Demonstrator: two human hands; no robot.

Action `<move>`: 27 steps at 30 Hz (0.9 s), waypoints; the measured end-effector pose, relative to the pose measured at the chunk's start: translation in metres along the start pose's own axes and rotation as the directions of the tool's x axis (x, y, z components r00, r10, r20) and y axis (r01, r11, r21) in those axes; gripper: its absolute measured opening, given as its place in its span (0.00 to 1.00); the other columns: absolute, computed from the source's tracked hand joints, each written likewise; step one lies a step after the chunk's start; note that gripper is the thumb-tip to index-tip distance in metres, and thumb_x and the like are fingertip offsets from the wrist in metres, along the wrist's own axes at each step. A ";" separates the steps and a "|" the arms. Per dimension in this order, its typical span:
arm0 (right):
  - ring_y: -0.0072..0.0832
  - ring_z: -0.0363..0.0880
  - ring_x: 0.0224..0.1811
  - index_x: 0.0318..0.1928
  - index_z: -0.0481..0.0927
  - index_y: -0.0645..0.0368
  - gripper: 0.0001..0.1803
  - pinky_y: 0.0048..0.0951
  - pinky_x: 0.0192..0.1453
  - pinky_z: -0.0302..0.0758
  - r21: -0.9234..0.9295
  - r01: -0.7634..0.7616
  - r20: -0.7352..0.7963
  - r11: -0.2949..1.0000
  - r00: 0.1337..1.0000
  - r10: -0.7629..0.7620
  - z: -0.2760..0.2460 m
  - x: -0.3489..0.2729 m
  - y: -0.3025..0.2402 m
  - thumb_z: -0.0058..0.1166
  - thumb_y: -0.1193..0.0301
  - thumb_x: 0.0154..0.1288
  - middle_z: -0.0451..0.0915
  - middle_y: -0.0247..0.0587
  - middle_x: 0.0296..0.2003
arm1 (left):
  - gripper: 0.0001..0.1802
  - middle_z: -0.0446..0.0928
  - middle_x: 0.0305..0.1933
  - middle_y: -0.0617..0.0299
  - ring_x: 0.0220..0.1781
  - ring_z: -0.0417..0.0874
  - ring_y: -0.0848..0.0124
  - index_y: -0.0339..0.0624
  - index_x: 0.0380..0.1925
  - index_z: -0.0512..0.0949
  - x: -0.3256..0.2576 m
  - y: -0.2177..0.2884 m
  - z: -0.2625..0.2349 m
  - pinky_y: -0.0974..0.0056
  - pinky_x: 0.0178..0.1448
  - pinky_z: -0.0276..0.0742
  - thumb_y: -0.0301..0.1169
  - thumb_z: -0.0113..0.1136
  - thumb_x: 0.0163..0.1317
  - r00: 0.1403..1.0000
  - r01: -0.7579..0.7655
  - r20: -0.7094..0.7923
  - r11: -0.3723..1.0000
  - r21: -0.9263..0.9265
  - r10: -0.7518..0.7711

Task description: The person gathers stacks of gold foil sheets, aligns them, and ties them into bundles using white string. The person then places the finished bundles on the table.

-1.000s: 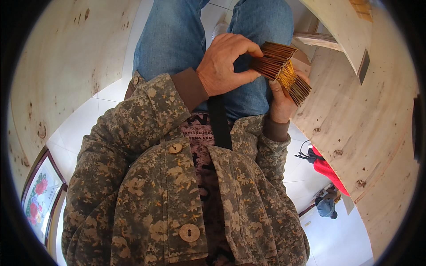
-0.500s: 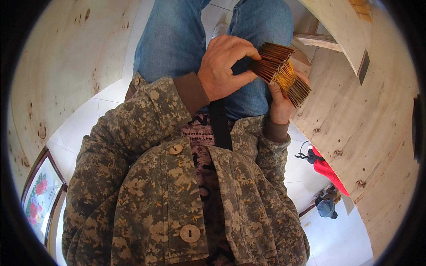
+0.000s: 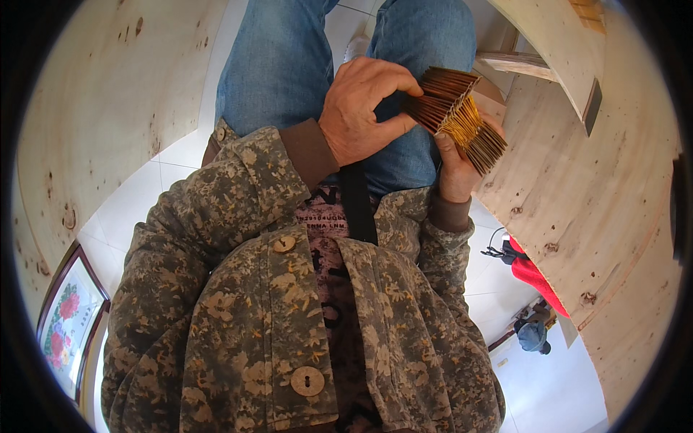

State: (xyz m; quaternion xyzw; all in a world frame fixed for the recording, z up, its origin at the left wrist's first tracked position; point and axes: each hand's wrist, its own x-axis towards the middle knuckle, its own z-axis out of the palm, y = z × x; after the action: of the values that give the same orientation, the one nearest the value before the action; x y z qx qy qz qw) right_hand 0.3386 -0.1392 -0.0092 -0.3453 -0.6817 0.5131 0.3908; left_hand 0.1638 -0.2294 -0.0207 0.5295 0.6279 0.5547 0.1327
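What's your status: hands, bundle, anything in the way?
Right hand gripping bundle of thin brown strips, yellow-gold middle. Left hand at its left end, pinch unclear. Nothing seen blocking; wooden panel to the right.

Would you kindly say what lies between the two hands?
In the head view, a bundle of thin brown pieces lies between the left hand and right hand.

Can't see most fingers of the right hand (image 3: 458, 173), tucked behind the bundle of thin brown sticks (image 3: 462, 115). Can't count the sticks, packed too close. Can't see the last fingers of the left hand (image 3: 364, 108), curled underneath. Can only partly see the red thing (image 3: 535, 277), covered by the left edge of the wooden board (image 3: 577, 238). Can't name the black thing (image 3: 678, 209) at the board's right edge, cut off by the dark rim, or the tiny blue thing (image 3: 533, 337) far off.
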 end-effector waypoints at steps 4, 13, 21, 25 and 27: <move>0.34 0.75 0.55 0.55 0.66 0.62 0.34 0.35 0.62 0.74 0.036 -0.007 -0.010 0.999 1.000 0.008 0.001 -0.001 -0.001 0.74 0.74 0.51 0.74 0.49 0.52 | 0.20 0.79 0.47 0.63 0.49 0.77 0.65 0.45 0.41 0.79 0.000 0.000 0.000 0.58 0.55 0.69 0.30 0.75 0.47 1.000 0.004 0.003 1.000 -0.001 -0.004; 0.35 0.74 0.56 0.56 0.65 0.63 0.36 0.35 0.63 0.73 0.007 -0.015 0.003 1.000 1.000 0.015 0.000 -0.001 -0.003 0.74 0.74 0.50 0.73 0.50 0.53 | 0.19 0.80 0.47 0.63 0.48 0.78 0.65 0.46 0.40 0.79 0.001 0.000 -0.001 0.58 0.54 0.69 0.30 0.75 0.47 1.000 0.001 -0.002 1.000 0.004 -0.001; 0.35 0.74 0.56 0.57 0.64 0.63 0.37 0.34 0.64 0.72 -0.010 -0.035 0.038 0.999 0.999 0.036 -0.003 0.001 -0.005 0.74 0.74 0.50 0.72 0.49 0.54 | 0.19 0.80 0.48 0.63 0.49 0.78 0.65 0.46 0.40 0.79 0.000 0.000 -0.001 0.58 0.55 0.69 0.29 0.75 0.47 1.000 0.000 -0.005 1.000 0.008 0.000; 0.34 0.73 0.57 0.58 0.64 0.63 0.38 0.34 0.65 0.72 -0.025 -0.032 0.064 0.999 0.997 0.034 -0.004 0.001 -0.006 0.74 0.74 0.51 0.72 0.49 0.54 | 0.19 0.80 0.48 0.63 0.50 0.78 0.65 0.46 0.40 0.79 0.001 0.000 -0.001 0.58 0.56 0.69 0.29 0.75 0.47 1.000 0.001 0.002 1.000 -0.006 -0.001; 0.35 0.73 0.57 0.58 0.64 0.62 0.38 0.34 0.65 0.72 -0.008 -0.041 0.064 0.999 0.997 0.042 -0.005 0.001 -0.006 0.74 0.74 0.50 0.71 0.49 0.55 | 0.19 0.80 0.48 0.63 0.49 0.78 0.65 0.46 0.40 0.79 0.000 0.000 -0.002 0.58 0.55 0.69 0.29 0.74 0.47 1.000 0.002 0.003 1.000 -0.011 -0.002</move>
State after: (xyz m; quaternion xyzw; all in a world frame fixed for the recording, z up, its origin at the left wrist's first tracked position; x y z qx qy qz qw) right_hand 0.3416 -0.1375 -0.0024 -0.3439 -0.6883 0.5298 0.3569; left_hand 0.1623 -0.2300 -0.0199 0.5290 0.6250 0.5575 0.1370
